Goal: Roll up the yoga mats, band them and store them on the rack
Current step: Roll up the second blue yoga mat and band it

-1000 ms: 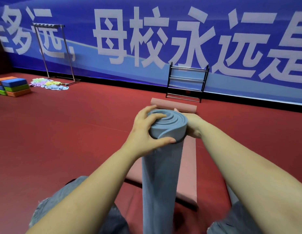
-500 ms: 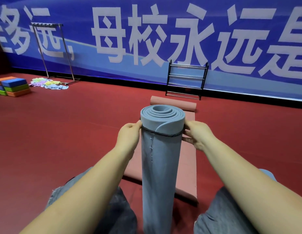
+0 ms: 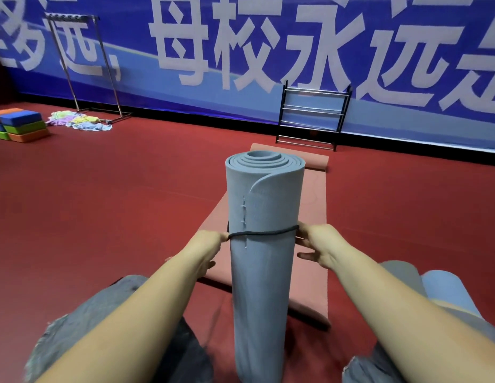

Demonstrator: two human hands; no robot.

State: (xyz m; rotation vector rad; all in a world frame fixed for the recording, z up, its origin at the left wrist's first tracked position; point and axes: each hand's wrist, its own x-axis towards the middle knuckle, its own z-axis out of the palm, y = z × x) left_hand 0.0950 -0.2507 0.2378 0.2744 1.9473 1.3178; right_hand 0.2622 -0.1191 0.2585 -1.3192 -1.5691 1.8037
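Note:
A rolled grey-blue yoga mat stands upright between my knees. A thin black band circles it about a third of the way down from the top. My left hand pinches the band at the roll's left side; my right hand holds it at the right side. Behind the roll a pink mat lies partly unrolled on the floor, its far end still rolled. The black metal rack stands against the back wall, with nothing on it.
The red floor is open to the left and right. Coloured foam blocks and a pile of cloths lie at far left beside a tall metal stand. A blue banner covers the wall.
Both hands slid the black band from the roll's top edge down its length. The roll stays upright, its spiral end now uncovered.

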